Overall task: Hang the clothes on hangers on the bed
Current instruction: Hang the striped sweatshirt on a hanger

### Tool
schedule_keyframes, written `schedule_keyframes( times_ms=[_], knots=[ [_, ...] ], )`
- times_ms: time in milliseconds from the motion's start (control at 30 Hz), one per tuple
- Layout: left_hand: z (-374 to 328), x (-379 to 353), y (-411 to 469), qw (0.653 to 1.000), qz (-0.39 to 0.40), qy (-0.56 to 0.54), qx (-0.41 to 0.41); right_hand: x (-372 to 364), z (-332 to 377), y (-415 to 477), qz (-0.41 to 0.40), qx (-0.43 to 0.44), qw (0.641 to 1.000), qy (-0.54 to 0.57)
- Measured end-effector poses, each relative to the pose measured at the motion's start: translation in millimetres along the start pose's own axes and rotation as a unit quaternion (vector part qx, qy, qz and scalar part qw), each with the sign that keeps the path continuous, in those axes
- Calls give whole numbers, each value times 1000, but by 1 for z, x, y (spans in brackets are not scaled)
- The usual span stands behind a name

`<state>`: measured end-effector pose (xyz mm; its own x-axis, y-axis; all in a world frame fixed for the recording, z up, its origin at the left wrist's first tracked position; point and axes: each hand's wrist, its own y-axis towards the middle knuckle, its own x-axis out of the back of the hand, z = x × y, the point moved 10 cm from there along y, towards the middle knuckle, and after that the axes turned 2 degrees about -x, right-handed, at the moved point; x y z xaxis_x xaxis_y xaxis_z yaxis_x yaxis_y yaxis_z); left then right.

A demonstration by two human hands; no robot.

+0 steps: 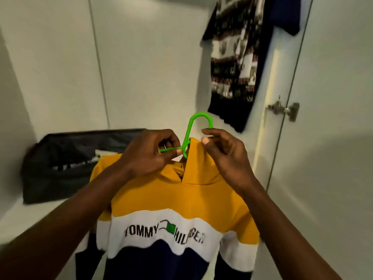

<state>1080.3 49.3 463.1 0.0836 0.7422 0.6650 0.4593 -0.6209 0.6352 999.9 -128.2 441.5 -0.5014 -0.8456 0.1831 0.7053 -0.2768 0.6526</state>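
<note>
Item: yellow, white and navy top (177, 195), centre frame, on a green hanger (189, 129). Your left hand (148, 153) pinched the hanger's neck; your right hand (223, 152) pinched the collar edge. Step, likely: seating the collar. Next called for hooking it up, perhaps beside the patterned garment (236, 61), upper right.

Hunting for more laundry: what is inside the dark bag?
The bag shows white and dark fabric through its opening. Its flap, the left hand and the shirt hide the rest.

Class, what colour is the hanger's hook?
Bright green hanger, seen best in the head view.
</note>
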Motion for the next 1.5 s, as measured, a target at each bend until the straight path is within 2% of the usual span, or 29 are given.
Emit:
schedule_keyframes(
  times_ms=[67, 133, 233, 300, 367, 433, 500, 533, 667, 733, 800, 900, 967, 1100, 1167, 1233, 1367, 1500],
  knots=[
    [4, 28, 37, 1000, -26, 4, -12, 12, -4, 31, 8, 24, 995, -97],
    [1, 52, 68, 998, -45, 14, -29, 22, -13, 56, 19, 49, 971, -234],
    [-8, 73, 109, 997, -40, 53, -36, 37, -8, 88, -31, 124, 933, -338],
    [-5, 89, 137, 991, -37, 130, -10, 49, 5, 109, -88, 167, 912, -363],
    [17, 111, 158, 984, -19, 165, 69, 60, 15, 130, -128, 183, 899, -378],
    [47, 118, 169, 983, 44, 119, 132, 67, 19, 150, -142, 178, 892, -392],
    [66, 115, 184, 986, 79, 65, 129, 71, 20, 173, -145, 177, 887, -401],
    [72, 115, 195, 990, 70, 46, 112, 74, 22, 186, -146, 181, 885, -403],
    [79, 116, 246, 999, 8, 21, 42, 84, 33, 233, -146, 193, 875, -418],
    [71, 128, 283, 997, -78, -13, -3, 85, 42, 259, -142, 207, 868, -429],
    [59, 144, 321, 982, -174, -58, -52, 84, 54, 287, -143, 207, 851, -461],
    [50, 159, 371, 957, -254, -109, -89, 91, 79, 332, -176, 197, 822, -505],
    [52, 164, 396, 946, -300, -92, -87, 99, 100, 360, -204, 193, 804, -524],
    [56, 162, 427, 902, -421, 34, -89, 106, 149, 424, -245, 164, 763, -576],
    [54, 147, 452, 902, -413, 68, -104, 107, 170, 462, -252, 144, 740, -607],
    [56, 129, 482, 922, -370, 57, -99, 109, 185, 496, -255, 121, 722, -632],
    [57, 95, 541, 952, -276, -87, -103, 112, 202, 549, -268, 86, 694, -663],
    [34, 74, 575, 941, -239, -179, -160, 109, 213, 590, -272, 67, 656, -701]
  ],
)
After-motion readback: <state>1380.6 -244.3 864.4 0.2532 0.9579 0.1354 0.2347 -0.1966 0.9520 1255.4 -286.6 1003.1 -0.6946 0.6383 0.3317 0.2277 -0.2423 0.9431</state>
